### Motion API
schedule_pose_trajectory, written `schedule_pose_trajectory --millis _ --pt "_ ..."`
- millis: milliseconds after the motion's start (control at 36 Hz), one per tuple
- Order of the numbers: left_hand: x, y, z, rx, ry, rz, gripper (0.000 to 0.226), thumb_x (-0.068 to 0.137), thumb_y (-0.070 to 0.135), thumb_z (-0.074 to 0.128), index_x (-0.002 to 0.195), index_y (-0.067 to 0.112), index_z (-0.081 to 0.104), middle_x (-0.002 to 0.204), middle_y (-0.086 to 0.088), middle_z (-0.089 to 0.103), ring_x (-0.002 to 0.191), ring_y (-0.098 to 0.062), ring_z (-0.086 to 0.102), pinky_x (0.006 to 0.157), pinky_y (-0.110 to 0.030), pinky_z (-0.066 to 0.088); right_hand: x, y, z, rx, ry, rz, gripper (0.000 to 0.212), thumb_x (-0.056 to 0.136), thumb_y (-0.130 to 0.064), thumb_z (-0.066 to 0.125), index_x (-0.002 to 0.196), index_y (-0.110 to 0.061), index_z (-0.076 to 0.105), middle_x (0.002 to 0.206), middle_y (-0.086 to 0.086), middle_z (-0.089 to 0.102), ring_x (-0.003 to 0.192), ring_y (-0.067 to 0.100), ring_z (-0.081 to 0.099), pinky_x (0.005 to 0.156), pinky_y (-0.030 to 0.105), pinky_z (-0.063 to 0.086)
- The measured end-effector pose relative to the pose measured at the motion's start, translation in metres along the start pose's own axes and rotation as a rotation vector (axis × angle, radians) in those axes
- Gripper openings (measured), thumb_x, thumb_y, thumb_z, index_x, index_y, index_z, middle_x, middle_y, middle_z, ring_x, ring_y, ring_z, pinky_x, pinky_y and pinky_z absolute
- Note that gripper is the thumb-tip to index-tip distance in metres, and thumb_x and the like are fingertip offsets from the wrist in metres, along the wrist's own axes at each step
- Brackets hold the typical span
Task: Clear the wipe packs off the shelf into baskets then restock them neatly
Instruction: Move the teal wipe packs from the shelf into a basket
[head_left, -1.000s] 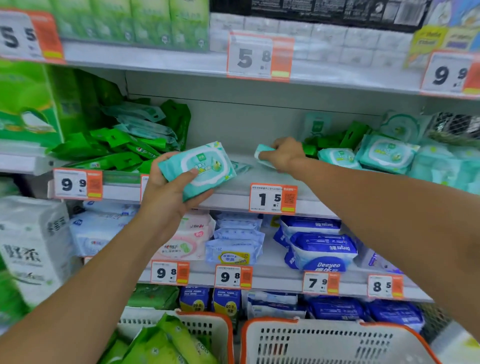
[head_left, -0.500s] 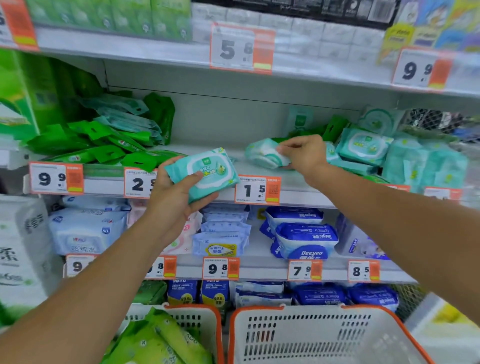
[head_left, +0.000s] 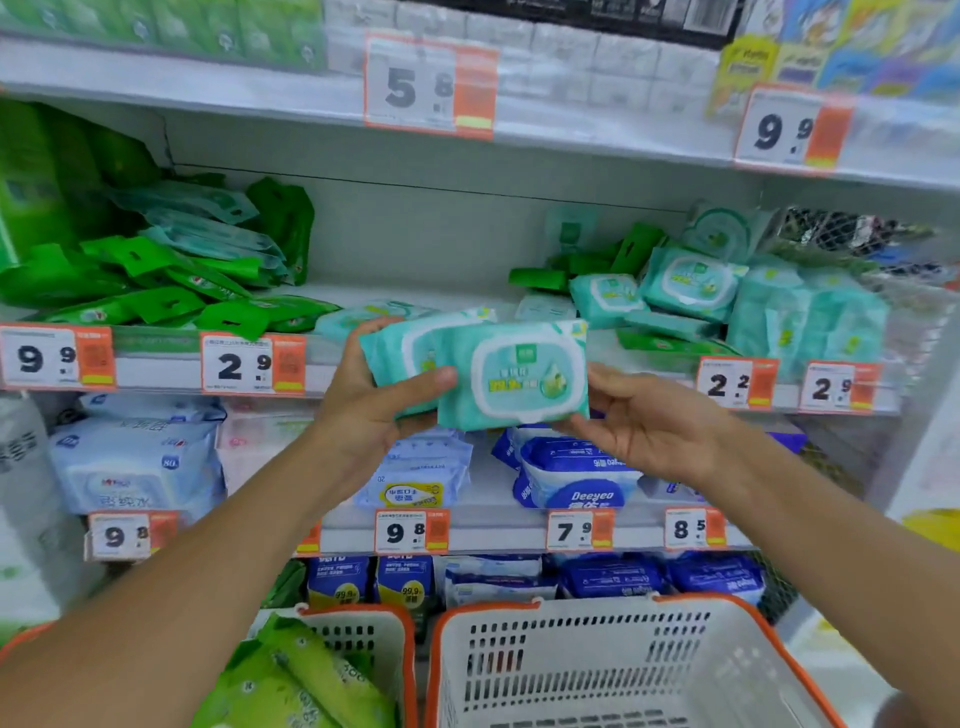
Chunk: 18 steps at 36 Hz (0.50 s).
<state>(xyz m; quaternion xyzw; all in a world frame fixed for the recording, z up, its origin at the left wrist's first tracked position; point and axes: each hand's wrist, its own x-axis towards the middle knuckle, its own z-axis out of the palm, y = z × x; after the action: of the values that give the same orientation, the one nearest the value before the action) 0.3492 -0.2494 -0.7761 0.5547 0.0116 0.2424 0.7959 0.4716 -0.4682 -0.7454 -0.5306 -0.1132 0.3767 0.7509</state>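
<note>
Left hand (head_left: 371, 410) grips rear pack (head_left: 400, 353) | right hand (head_left: 644, 426) pinches front pack's (head_left: 514, 376) right end | packs overlap, long axes sideways | I judge right basket (head_left: 597, 670) directly below, drop next

White store shelving (head_left: 571, 130) carries orange-edged price tags (head_left: 430, 85) under even light.

— What's on your shelf (head_left: 467, 304) right now?
— Your left end carries a heap of green wipe packs (head_left: 156, 280), lying flat and overlapping. Your right end carries teal wipe packs (head_left: 691, 283), some propped, some flat. One flat teal pack (head_left: 545, 307) lies between them.
</note>
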Motion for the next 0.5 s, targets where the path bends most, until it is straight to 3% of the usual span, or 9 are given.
schedule_pose_trajectory --millis 83,194,278,333,389,500 --pt "-0.006 -0.016 0.012 0.122 0.007 0.013 0.09 0.039 0.006 0.096 0.113 0.029 0.051 0.114 -0.003 0.069 0.103 -0.023 0.069 0.073 -0.046 0.061 -0.003 0.017 -0.011 -0.084 0.056 0.066 0.022 0.09 -0.006 0.058 0.106 -0.001 0.072 0.099 0.016 0.073 0.074 0.028 0.074 0.053 0.027 0.061" --pt "-0.015 -0.032 0.025 0.219 0.023 0.091 0.097 0.035 -0.002 0.094 0.118 0.023 0.05 0.122 -0.005 0.064 0.111 -0.021 0.065 0.086 -0.044 0.059 -0.007 0.022 -0.023 -0.179 0.08 0.057 0.035 0.101 -0.02 0.049 0.129 -0.001 0.062 0.11 0.016 0.069 0.094 0.032 0.07 0.07 0.045 0.064" --pt "-0.019 -0.037 0.032 0.218 0.018 0.093 0.101 0.034 -0.01 0.091 0.119 0.022 0.048 0.122 -0.005 0.061 0.109 -0.017 0.064 0.08 -0.035 0.06 -0.017 0.025 -0.025 -0.171 -0.059 0.109 0.048 0.094 -0.04 0.054 0.129 -0.009 0.063 0.124 0.015 0.067 0.109 0.033 0.068 0.089 0.051 0.058" --pt "-0.02 -0.039 0.033 0.209 -0.027 0.054 0.095 0.039 -0.007 0.088 0.118 0.025 0.047 0.124 -0.005 0.061 0.113 -0.022 0.064 0.079 -0.037 0.061 -0.021 0.033 -0.027 -0.271 -0.144 0.088 0.051 0.085 -0.032 0.07 0.132 -0.014 0.062 0.131 0.01 0.067 0.118 0.029 0.065 0.097 0.049 0.054" --pt "-0.023 -0.045 0.03 0.232 -0.077 -0.028 0.1 0.037 -0.008 0.094 0.118 0.028 0.047 0.122 -0.003 0.062 0.113 -0.024 0.065 0.079 -0.041 0.06 -0.023 0.042 -0.031 -0.409 -0.183 0.079 0.057 0.079 -0.016 0.076 0.134 -0.015 0.06 0.131 0.007 0.067 0.119 0.025 0.065 0.1 0.046 0.053" --pt "-0.036 -0.082 0.024 0.348 -0.229 -0.205 0.095 0.04 0.008 0.093 0.119 0.027 0.044 0.119 0.0 0.06 0.107 -0.018 0.064 0.074 -0.036 0.059 -0.018 0.057 -0.05 -0.642 -0.162 0.311 0.051 0.073 -0.026 0.075 0.123 -0.022 0.066 0.119 0.003 0.073 0.108 0.022 0.07 0.095 0.047 0.056"
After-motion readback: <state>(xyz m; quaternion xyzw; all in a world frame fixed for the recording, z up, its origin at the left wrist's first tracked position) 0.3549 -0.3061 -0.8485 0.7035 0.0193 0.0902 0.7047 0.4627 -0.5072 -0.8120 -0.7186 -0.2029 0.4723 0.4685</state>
